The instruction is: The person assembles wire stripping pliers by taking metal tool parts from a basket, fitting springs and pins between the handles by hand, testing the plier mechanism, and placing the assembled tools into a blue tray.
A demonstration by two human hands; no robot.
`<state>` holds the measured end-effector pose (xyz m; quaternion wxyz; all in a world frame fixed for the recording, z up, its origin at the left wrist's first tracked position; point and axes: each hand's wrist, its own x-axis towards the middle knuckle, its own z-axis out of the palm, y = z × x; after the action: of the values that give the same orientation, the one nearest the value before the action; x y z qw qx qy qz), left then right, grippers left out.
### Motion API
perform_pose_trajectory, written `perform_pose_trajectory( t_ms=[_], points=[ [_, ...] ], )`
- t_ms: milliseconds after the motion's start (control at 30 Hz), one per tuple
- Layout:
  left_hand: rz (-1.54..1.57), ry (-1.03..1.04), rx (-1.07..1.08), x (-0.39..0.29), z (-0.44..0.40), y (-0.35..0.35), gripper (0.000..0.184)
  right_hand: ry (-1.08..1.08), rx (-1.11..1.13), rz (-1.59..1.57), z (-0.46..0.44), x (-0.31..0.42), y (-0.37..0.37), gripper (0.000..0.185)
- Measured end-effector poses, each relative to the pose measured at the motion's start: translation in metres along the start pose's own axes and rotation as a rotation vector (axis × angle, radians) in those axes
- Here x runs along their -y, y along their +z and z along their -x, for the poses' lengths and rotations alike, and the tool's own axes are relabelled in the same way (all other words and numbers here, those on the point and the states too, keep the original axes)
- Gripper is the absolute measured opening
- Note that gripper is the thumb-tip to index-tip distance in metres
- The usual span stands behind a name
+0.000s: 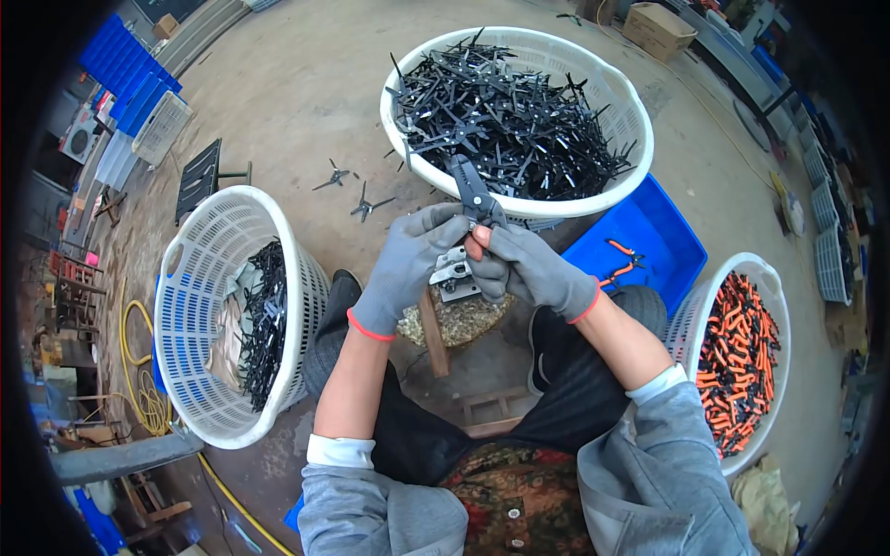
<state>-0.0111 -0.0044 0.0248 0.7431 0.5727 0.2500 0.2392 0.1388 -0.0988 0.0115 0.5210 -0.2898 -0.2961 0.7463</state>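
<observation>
Both gloved hands meet in the middle of the head view around a dark metal plier-like tool (475, 190), whose jaws point up. My left hand (408, 255) pinches its lower part from the left. From the right, my right hand (533, 264) grips the same part, with a bare fingertip showing through the glove. Just below the hands, a small metal fixture (452, 273) sits on a stone-like block (459, 322), partly covered by my right fingers. Beyond the tool stands a large white basket (640, 139) full of black metal tool parts (501, 111).
At the left stands a white basket (199, 306) with black parts. A blue tray (667, 232) with orange-handled pliers (623, 264) lies at the right, beside a white basket (774, 361) of orange-handled tools. Two loose parts (366, 202) lie on the floor. A wooden piece (432, 334) leans below the fixture.
</observation>
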Motion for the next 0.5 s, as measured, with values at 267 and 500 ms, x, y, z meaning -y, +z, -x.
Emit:
perform_pose_trajectory(
  t_ms=[267,500],
  points=[
    [-0.145,-0.070,0.092,-0.003,0.005,-0.015,0.025,0.195,0.051,0.267,0.006,0.014,0.002,0.027],
    [0.382,0.051,0.255,-0.002,0.003,0.002,0.074,0.120,0.112,0.144,-0.002,-0.003,0.006,0.036]
  ],
)
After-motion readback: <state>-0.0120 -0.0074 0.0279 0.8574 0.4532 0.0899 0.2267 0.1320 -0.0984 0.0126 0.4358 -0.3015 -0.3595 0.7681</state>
